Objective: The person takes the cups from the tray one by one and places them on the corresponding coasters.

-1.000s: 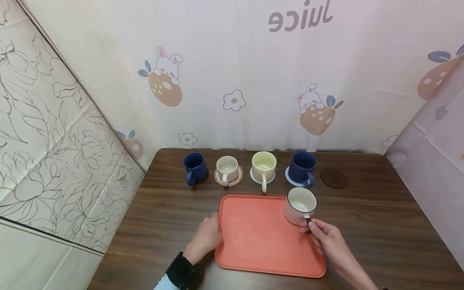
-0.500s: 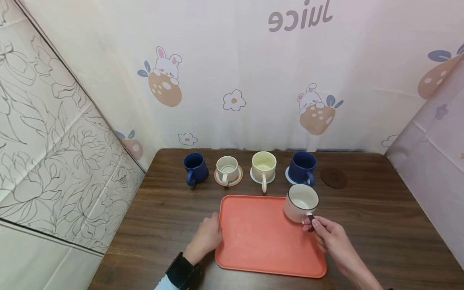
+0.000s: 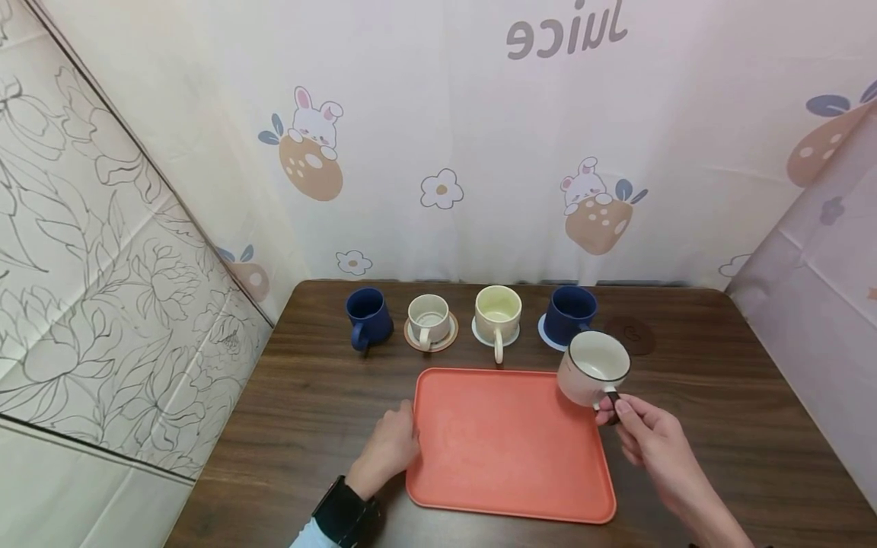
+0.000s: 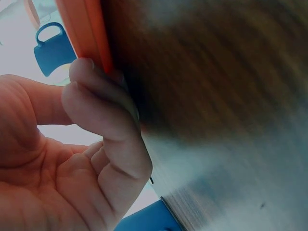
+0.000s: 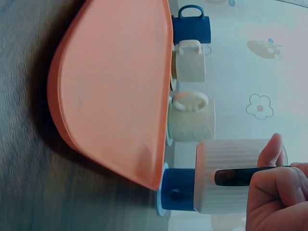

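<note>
Right hand (image 3: 647,434) pinches the dark handle of a white ribbed ceramic mug with a dark rim (image 3: 592,368), fingers and thumb curled round the handle. The mug is held off the surface, over the far right corner of the flat orange plastic tray (image 3: 500,449), mouth up and tipped slightly toward the person. From the right wrist view the mug (image 5: 238,175) shows side-on, handle pointing back into the hand (image 5: 276,192).

Key relation — the round dark brown coaster (image 3: 637,335) lies just beyond the tray's far right corner, partly hidden behind the mug. It lies away from the person and a little right of the held mug, so the right hand is by far the nearer one. Mug handle points back toward the person.

Left hand (image 3: 387,449) rests against the tray's left edge, fingers loosely bent along the rim (image 4: 89,36); I would call it bracing, not gripping — the left wrist view is too blurred to say more.

Beyond the tray's far edge, a row on the dark wooden table (image 3: 315,396): a dark blue mug (image 3: 368,316), a small cream mug on a tan coaster (image 3: 429,318), a pale yellow mug on a white coaster (image 3: 498,313), a second dark blue mug on a light coaster (image 3: 570,313). That last mug stands just beside the held one.
</note>
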`<state>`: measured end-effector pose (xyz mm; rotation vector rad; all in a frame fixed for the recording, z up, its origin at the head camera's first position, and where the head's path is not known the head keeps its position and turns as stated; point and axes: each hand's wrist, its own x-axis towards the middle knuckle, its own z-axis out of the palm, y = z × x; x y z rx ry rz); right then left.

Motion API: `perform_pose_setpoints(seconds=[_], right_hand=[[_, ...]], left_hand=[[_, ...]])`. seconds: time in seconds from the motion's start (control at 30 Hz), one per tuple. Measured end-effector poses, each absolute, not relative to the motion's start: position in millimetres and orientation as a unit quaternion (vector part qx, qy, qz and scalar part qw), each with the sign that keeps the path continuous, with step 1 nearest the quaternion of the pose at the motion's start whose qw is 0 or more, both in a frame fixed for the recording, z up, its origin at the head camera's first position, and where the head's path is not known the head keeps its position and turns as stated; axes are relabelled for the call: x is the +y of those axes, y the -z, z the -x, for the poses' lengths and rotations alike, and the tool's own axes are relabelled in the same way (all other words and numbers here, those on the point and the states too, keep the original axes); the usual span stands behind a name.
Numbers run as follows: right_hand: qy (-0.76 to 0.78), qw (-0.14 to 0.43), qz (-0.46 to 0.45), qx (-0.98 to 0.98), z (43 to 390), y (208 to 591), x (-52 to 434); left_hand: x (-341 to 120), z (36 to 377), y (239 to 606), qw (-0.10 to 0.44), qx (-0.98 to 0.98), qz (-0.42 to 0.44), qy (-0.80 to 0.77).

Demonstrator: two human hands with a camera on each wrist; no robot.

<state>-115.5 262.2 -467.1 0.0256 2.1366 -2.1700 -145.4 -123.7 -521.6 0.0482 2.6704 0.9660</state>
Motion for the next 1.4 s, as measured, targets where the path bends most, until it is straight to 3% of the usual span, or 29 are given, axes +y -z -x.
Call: perform_pose_setpoints(seconds=[0.23,0.9,1.4], right_hand=[[0.724,0.025,0.018,0.689,118.0,460.8,272.7],[0.775,-0.047,0.019,0.629,141.1,461.8,303.8],[0.744,-0.031,-0.04,0.666,175.4,478.2,331.2]], left_hand=[[-125.4,146.0,518.6,0.173,0.917,0.005,-0.359],[-126.5,146.0,517.7,0.174,0.918,-0.003,-0.356],[-126.1,144.8,521.9,0.164,0.918,-0.005,-0.362]])
